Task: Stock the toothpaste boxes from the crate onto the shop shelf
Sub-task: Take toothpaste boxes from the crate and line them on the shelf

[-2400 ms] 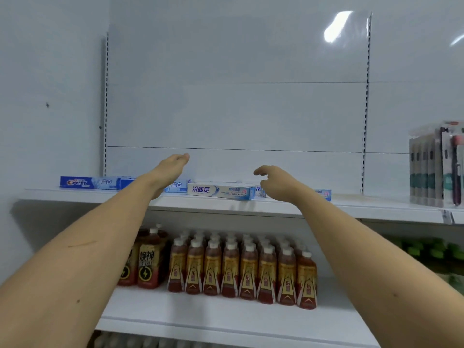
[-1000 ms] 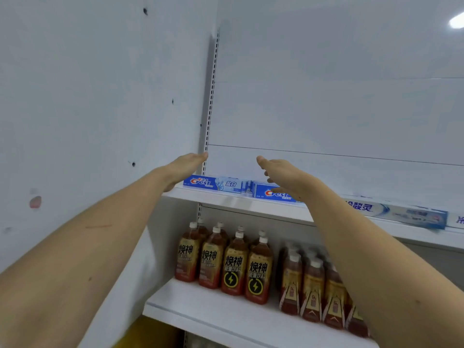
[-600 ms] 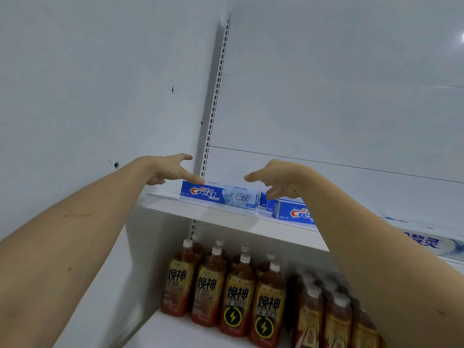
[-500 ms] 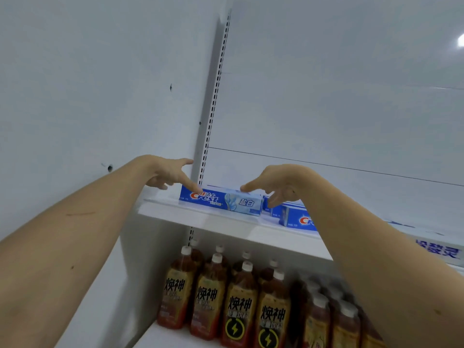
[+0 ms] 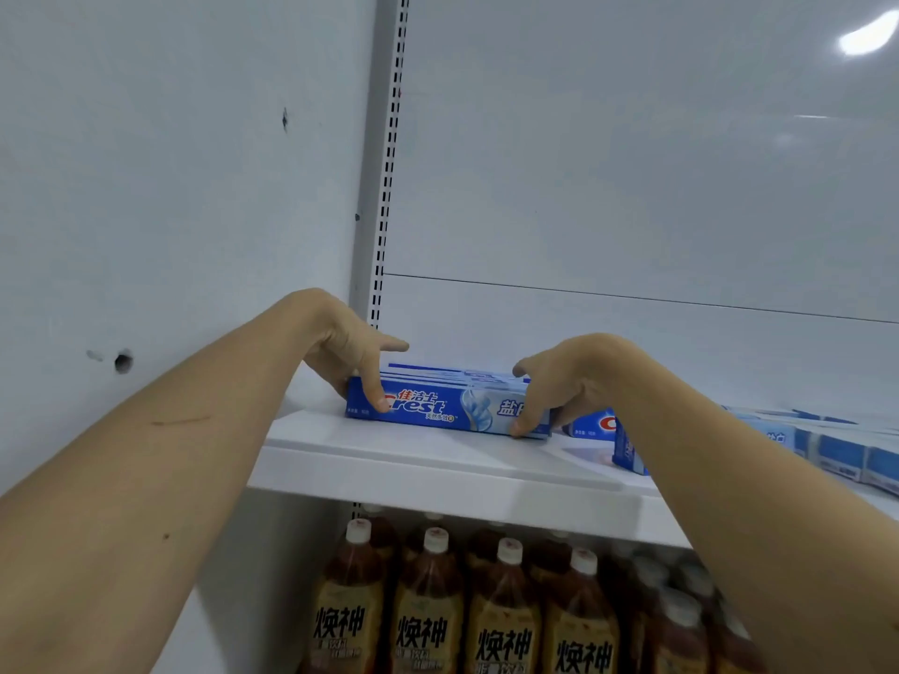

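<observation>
Left hand (image 5: 352, 355) and right hand (image 5: 554, 386) grasp opposite ends of a blue toothpaste box (image 5: 447, 408) lying on a white shelf (image 5: 413, 459).

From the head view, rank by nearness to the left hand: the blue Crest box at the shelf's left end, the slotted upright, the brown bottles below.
1. Blue Crest toothpaste box, gripped by left hand.
2. Grey slotted upright, just behind.
3. Brown drink bottles, shelf below.

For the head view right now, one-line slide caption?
Both hands, left hand and right hand, grip the ends of a blue toothpaste box on the shelf.
</observation>
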### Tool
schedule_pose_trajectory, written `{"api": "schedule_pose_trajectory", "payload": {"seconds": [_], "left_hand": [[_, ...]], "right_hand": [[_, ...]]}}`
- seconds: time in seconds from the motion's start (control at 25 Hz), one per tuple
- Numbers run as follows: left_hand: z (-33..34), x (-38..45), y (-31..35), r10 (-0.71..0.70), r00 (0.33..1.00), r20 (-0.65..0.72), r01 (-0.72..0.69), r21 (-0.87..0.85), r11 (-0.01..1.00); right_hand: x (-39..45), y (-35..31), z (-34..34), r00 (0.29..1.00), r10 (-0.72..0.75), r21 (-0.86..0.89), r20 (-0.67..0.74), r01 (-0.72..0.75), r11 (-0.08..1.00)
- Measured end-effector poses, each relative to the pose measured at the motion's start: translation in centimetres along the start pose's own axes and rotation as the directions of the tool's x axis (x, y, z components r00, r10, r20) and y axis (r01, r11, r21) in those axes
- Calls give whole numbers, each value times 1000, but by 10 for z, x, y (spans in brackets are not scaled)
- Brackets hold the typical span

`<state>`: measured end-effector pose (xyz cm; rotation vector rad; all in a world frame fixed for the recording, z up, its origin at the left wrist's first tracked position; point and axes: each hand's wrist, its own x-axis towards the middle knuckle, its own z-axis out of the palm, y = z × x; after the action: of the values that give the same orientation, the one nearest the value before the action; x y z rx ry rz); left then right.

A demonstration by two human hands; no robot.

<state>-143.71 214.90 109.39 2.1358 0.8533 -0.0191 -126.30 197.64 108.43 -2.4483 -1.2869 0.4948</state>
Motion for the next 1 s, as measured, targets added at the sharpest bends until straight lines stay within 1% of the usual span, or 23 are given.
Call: {"api": "schedule_pose_trajectory", "payload": {"seconds": [0.04, 0.12, 0.16, 0.24, 0.44, 0.6, 0.72, 0.76, 0.8, 0.84, 0.88, 0.92, 0.96, 1.0], "left_hand": [[-1, 2, 3, -13, 1000, -15, 14, 23, 1000], [-2, 8, 7, -32, 998, -59, 36, 70, 997], [-2, 12, 8, -38, 996, -79, 45, 85, 995], [-4, 21, 8, -49, 994, -98, 59, 96, 994], [-11, 44, 3, -42, 993, -111, 50, 74, 996], [-15, 63, -4, -12, 989, -147, 22, 68, 997], [-16, 69, -6, 6, 985, -170, -1, 30, 1000], [-18, 69, -5, 2, 987, -161, 0, 12, 1000], [-20, 67, -5, -11, 989, -147, 7, -23, 1000], [-23, 66, -4, -21, 990, -142, 11, -70, 997], [-27, 67, -4, -28, 987, -157, 8, -127, 992], [-30, 71, -4, -38, 981, -190, -2, -205, 979], [-31, 78, -3, -49, 972, -228, -24, -306, 952], [-29, 85, -2, -61, 959, -277, -58, -401, 914]], "right_hand": [[6, -1, 0, 1000, 3, -43, -24, -4, 999], [17, -5, 2, 997, 7, -196, -82, -23, 980], [21, -8, 3, 995, 13, -260, -95, -37, 965], [27, -13, 4, 995, 27, -326, -91, -56, 944], [42, -15, 4, 995, 56, -350, -88, -84, 933], [57, -11, 4, 996, 31, -409, -85, -63, 911], [64, -7, 1, 994, 55, -382, -95, -88, 920], [66, -5, -2, 993, 81, -303, -81, -102, 947], [68, -4, -4, 993, 111, -147, -44, -116, 982], [73, -3, -8, 992, 127, 88, -5, -126, 988], [80, -3, -13, 991, 130, 322, 19, -129, 938], [90, -3, -17, 991, 136, 465, -1, -120, 877], [108, -1, -21, 985, 166, 515, -43, -120, 849], [124, 2, -21, 977, 189, 517, -100, -111, 849]]}}
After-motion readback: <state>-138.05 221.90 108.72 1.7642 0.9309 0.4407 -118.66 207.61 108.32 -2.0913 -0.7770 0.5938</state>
